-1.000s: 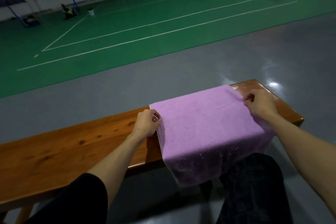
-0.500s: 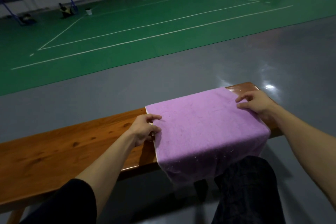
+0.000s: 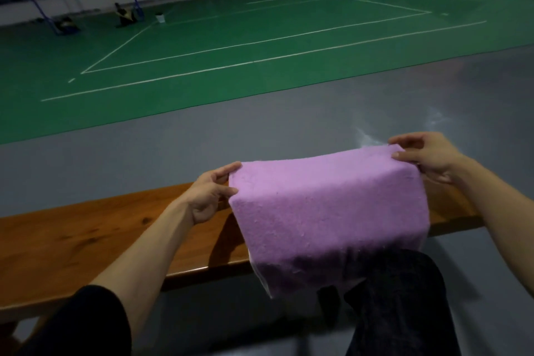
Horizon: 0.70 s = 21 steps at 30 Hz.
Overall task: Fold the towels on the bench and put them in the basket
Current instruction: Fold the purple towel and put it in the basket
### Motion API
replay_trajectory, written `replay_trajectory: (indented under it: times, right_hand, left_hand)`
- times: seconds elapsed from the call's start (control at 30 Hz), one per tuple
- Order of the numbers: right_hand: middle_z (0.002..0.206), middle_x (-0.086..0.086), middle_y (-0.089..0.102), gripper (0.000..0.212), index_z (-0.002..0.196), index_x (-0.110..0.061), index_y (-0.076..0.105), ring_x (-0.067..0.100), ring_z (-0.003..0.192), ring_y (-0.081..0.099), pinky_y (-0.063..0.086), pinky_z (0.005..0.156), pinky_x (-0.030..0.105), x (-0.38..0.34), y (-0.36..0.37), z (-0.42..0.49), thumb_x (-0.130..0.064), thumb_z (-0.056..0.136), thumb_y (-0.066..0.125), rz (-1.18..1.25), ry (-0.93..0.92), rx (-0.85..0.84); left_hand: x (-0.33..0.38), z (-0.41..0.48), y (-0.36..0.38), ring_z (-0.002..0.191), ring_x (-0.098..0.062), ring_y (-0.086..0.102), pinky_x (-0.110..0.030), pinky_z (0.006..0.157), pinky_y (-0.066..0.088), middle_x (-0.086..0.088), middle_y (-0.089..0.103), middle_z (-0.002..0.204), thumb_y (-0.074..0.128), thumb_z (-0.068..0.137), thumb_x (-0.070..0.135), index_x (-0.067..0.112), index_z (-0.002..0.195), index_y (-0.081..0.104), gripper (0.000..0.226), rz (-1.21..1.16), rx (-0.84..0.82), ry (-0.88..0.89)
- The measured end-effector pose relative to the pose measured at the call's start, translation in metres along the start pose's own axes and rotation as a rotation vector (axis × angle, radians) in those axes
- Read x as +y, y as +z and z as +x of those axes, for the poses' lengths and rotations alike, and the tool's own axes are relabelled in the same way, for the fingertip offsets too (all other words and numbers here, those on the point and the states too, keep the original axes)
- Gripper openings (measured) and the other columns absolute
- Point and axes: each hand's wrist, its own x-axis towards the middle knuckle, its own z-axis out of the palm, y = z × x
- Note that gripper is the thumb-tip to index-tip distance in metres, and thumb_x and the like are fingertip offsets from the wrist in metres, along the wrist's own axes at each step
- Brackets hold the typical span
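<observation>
One purple towel was flat on the bench a second ago. Its far edge is now lifted and the near half hangs over the front. Left hand and right hand each pinch a far corner, so the fold is probably starting. No basket in view.

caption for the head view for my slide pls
Left hand and right hand each pinch a far corner of the purple towel, raised over the wooden bench, green court beyond.

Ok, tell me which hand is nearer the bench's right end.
Right. The right hand pinches the towel corner above that bench end; the left hand holds the other corner, farther along.
</observation>
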Motion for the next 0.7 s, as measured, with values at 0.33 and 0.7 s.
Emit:
replay_trajectory:
  times: [0.33,0.7]
  right_hand:
    - [0.083,0.013,0.057,0.031,0.086,-0.008,0.065,0.009,0.058,0.06,0.052,0.055,0.013,-0.016,0.115,-0.032,0.021,0.082,0.056,0.179,0.072,-0.142]
    - [0.098,0.01,0.065,0.028,0.1,-0.009,0.072,0.017,0.087,0.056,0.047,0.084,0.03,0.014,0.132,-0.031,0.007,0.078,0.072,-0.321,0.016,-0.263]
  left_hand:
    - [-0.01,-0.036,-0.098,0.096,-0.017,0.058,-0.033,0.075,0.046,0.003,0.063,0.122,0.045,0.084,-0.021,0.016,0.132,0.055,0.062,0.106,0.139,-0.053]
    - [-0.045,-0.017,-0.102,0.123,-0.015,0.044,-0.033,0.095,0.049,-0.001,0.038,0.149,0.054,0.08,-0.024,0.015,0.144,0.04,0.076,0.369,0.072,0.002]
